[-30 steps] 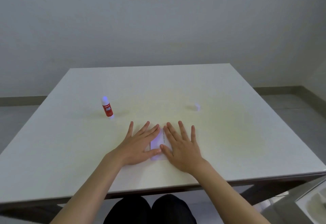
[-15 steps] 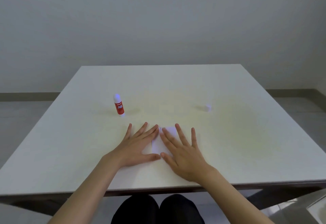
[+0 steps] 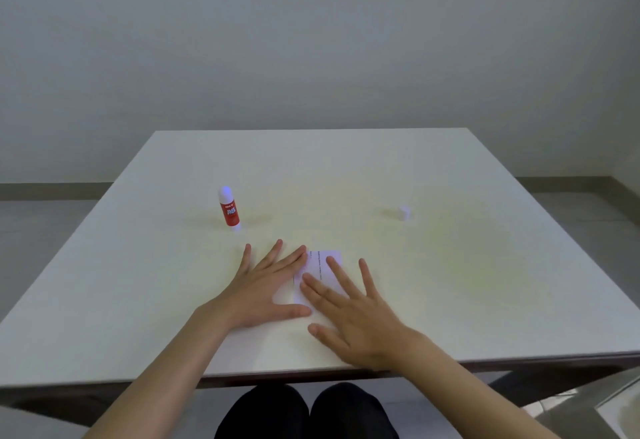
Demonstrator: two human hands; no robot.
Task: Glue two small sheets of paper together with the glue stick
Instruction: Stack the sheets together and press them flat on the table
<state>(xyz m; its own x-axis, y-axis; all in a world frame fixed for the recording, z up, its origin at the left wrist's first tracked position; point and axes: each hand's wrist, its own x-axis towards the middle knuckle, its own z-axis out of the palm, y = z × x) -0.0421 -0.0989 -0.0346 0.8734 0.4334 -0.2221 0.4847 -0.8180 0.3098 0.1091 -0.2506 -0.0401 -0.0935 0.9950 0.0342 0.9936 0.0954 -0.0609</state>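
Left hand (image 3: 263,291) and right hand (image 3: 353,314) splayed flat, gripping nothing, pressing paper sheets (image 3: 323,267). Risk: sideways rubbing skews sheets before glue sets; uncapped glue stick (image 3: 228,209) beyond paper may dry.

white paper (image 3: 320,267) flat on table, faint print line; red glue stick (image 3: 229,210) upright, uncapped.

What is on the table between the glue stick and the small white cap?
Nothing: in the head view the table is bare between the glue stick and the small white cap.
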